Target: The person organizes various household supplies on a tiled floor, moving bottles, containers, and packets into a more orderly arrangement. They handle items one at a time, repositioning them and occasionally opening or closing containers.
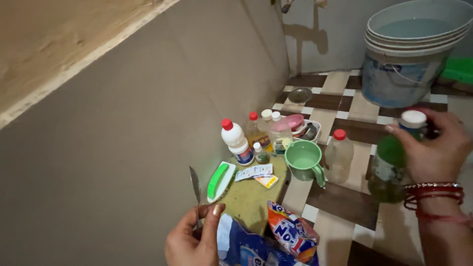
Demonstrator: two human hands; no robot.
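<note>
My left hand (pixel 193 236) is at the bottom centre, fingers closed around a thin metal blade or spoon handle (pixel 195 186) that points upward, right beside a blue and orange detergent pouch (pixel 276 239). My right hand (pixel 436 148), with red bangles on the wrist, grips a green-tinted bottle (pixel 390 165) with a white cap, held above the tiled floor at the right.
Against the grey wall stand a white bottle with red cap (pixel 236 141), several small bottles, a green mug (pixel 304 158), a clear red-capped bottle (pixel 339 155), a green-white scrub brush (pixel 220 181) on a yellowish slab. A large bucket of water (pixel 409 54) stands behind; a floor drain (pixel 299 95) lies near the wall.
</note>
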